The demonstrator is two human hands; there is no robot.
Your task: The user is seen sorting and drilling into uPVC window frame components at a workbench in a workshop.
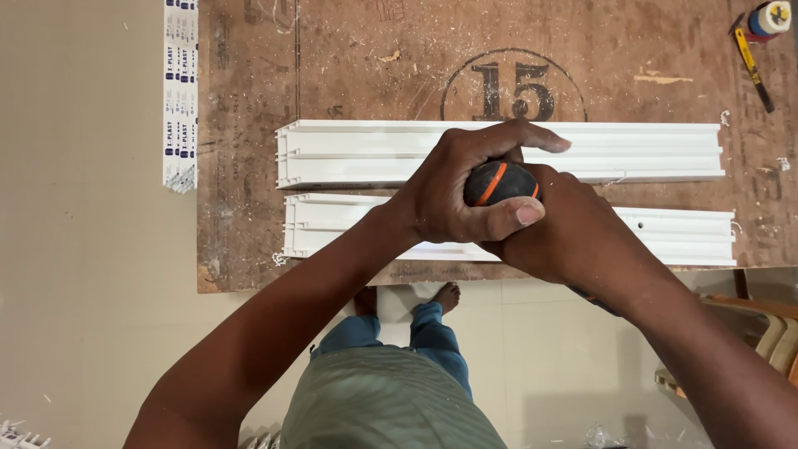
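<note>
Both hands, left hand (461, 195) and right hand (573, 233), clamp a black-and-orange screwdriver handle (497, 183) over the near white plastic channel (665, 237) on the plywood board (249, 224). Downward pressure risks slipping, gouging it. Second channel (349, 154) lies just beyond.

rough, scuffed wooden board (349, 50), smooth glossy white plastic channels (648, 141), matt black rubbery tool handle (499, 183)

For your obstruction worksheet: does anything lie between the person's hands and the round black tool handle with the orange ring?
Nothing visible does. The left hand and right hand already wrap the round black tool handle with the orange ring directly, above the nearer long white plastic channel. The tool's tip is hidden beneath the hands.
</note>
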